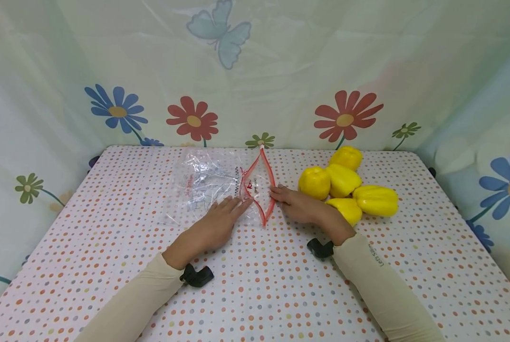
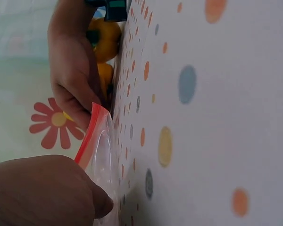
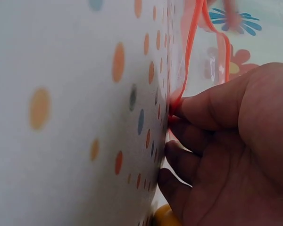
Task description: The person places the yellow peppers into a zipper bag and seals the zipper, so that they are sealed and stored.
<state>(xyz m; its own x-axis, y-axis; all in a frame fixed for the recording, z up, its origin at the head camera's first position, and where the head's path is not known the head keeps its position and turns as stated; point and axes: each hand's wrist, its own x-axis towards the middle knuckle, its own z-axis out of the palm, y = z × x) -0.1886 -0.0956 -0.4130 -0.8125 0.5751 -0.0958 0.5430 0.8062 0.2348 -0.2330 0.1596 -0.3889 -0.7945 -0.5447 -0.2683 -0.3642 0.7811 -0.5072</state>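
A clear zip-top plastic bag (image 1: pixel 203 178) with a red-edged mouth lies flat on the table, its mouth gaping toward the right. My left hand (image 1: pixel 220 223) rests on top of the bag just left of the mouth, fingers extended across the plastic. At the mouth's right edge, my right hand (image 1: pixel 296 204) pinches the red zip strip (image 3: pixel 193 37) between thumb and forefinger, close to the tabletop. Just beyond that hand sit several yellow bell peppers (image 1: pixel 343 180) in a cluster; the nearest pepper (image 1: pixel 349 212) is partly hidden behind the right wrist.
The table (image 1: pixel 255 294) wears a white cloth with coloured dots. A curtain (image 1: pixel 272 85) printed with flowers and a butterfly hangs behind and at both sides. Each wrist carries a small black device (image 1: pixel 197 275).
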